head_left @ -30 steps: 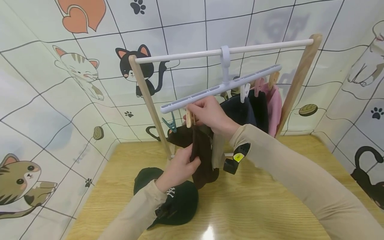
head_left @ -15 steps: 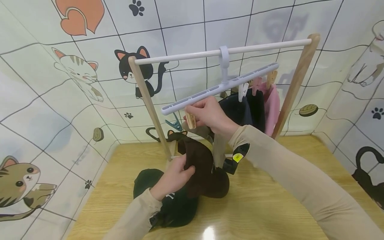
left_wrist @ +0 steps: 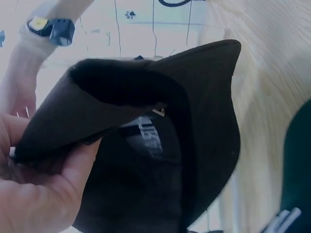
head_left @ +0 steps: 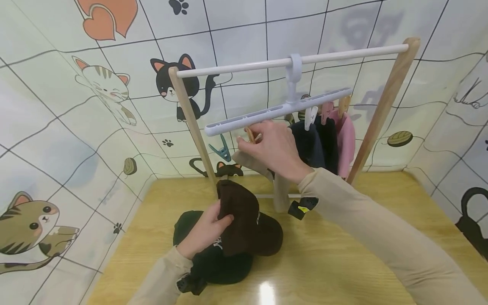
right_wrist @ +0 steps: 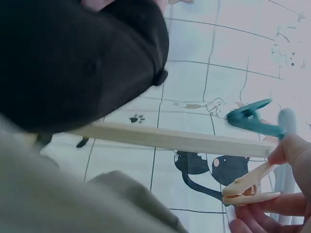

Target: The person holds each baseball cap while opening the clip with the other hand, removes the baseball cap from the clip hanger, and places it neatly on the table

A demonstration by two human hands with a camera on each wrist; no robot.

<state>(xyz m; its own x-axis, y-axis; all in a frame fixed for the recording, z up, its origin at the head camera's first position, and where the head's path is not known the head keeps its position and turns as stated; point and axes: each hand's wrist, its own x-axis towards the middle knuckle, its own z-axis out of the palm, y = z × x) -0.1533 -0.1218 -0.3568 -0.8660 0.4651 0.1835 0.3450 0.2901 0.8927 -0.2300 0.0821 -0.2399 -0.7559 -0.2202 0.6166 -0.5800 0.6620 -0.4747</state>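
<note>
Right arm (head_left: 377, 222) extended forward, right fingers (right_wrist: 284, 205) pinching; left arm (head_left: 163, 275) lower, left fingers (head_left: 225, 221) gripping.

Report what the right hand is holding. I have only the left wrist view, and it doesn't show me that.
Observer: The right hand pinches a beige clothespin, clearest in the right wrist view.
Operator: Tell me what else is close to that hand.
Observer: A teal clothespin hangs from the left end of the pale hanger.
Operator: Now identify whatever is cut off at my picture's right edge.
Observer: The head view shows it is a dark green cap lying on the wooden table.
</note>
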